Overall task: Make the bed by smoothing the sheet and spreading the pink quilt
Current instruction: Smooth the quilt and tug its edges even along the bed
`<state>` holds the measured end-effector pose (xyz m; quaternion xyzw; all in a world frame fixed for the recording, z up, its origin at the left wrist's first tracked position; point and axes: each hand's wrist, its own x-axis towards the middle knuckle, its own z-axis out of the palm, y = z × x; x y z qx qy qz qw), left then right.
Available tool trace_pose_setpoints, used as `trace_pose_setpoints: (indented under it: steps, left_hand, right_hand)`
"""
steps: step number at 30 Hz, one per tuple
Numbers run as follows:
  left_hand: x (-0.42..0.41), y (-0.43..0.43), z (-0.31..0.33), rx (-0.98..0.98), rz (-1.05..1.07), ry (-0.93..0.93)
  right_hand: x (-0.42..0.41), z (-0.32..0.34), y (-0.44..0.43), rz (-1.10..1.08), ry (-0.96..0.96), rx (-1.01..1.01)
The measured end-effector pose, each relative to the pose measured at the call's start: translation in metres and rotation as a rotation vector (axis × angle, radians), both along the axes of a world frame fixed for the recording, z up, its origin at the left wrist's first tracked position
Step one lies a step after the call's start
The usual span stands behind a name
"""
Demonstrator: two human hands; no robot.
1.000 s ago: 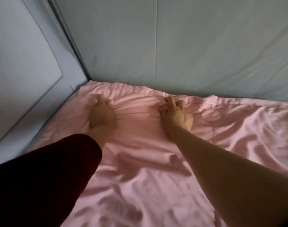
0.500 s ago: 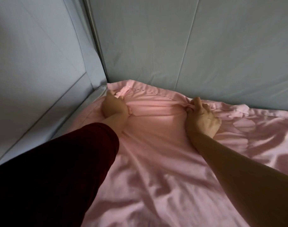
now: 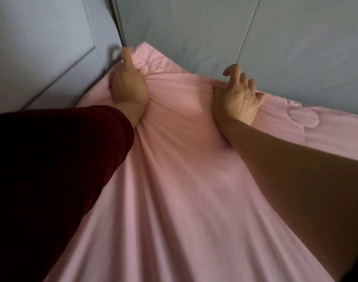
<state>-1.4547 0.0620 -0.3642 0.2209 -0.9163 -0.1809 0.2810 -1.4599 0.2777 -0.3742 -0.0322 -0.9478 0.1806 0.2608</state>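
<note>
Nearest to us, a dark red sleeve (image 3: pixel 52 169) covers the left arm and a bare right forearm (image 3: pixel 296 169) reaches in from the other side, both stretched forward over the bed. Between them lies the thin, smooth pink quilt (image 3: pixel 184 180), drawn into long straight folds that run away from us and converge under the left wrist. We read those folds as tension: the cloth is being hauled toward the far corner so that it covers the bed fully.

Further on, the left hand (image 3: pixel 129 88) sits on the bunched quilt right at that corner. Its thumb and hidden fingers are clamped on a gather of cloth, while one finger (image 3: pixel 126 58) sticks out toward the upright grey metal pole (image 3: pixel 116 17) (blur makes the tip hard to read).

The right hand (image 3: pixel 238 98) is at the quilt's far edge, its fingers (image 3: pixel 234 70) apart, loosely bent and lifted off the cloth. Only the thumb side meets a raised fold, and we cannot tell whether it pinches it. A scalloped pink trim (image 3: pixel 302 117) lies flat further right.

Beyond, pale grey-blue cloth walls (image 3: pixel 194 27) close in the bed on two sides, the quilt's edge touching them. We judge the next step is tucking the corner.
</note>
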Motion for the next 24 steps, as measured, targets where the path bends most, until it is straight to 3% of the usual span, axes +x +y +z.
trace_pose_setpoints:
  steps: [2, 5, 10, 14, 17, 20, 24]
  left_hand:
    - [-0.005, -0.005, 0.0, -0.078, -0.004, -0.089]
    - [0.001, -0.007, -0.009, -0.116, -0.067, -0.219]
    - [0.048, 0.003, 0.004, -0.212, -0.24, -0.392]
    - [0.098, 0.011, 0.012, -0.017, -0.324, -0.525]
    - [0.153, 0.017, 0.03, 0.057, -0.35, -0.448]
    - [0.213, 0.018, 0.03, 0.009, -0.364, -0.321]
    - [0.268, -0.002, 0.028, -0.059, -0.035, -0.241]
  right_hand:
    - [0.009, 0.007, 0.001, 0.158, 0.055, -0.041]
    - [0.017, 0.003, 0.003, 0.416, -0.007, 0.079]
    - [0.028, 0.019, -0.012, 0.344, -0.269, 0.26]
    - [0.064, 0.027, -0.02, 0.368, -0.603, 0.314]
    - [0.1, 0.046, -0.014, 0.391, -0.724, 0.138]
    - [0.16, 0.057, -0.025, 0.447, -0.662, 0.054]
    - [0.243, 0.06, -0.051, 0.58, -0.538, 0.105]
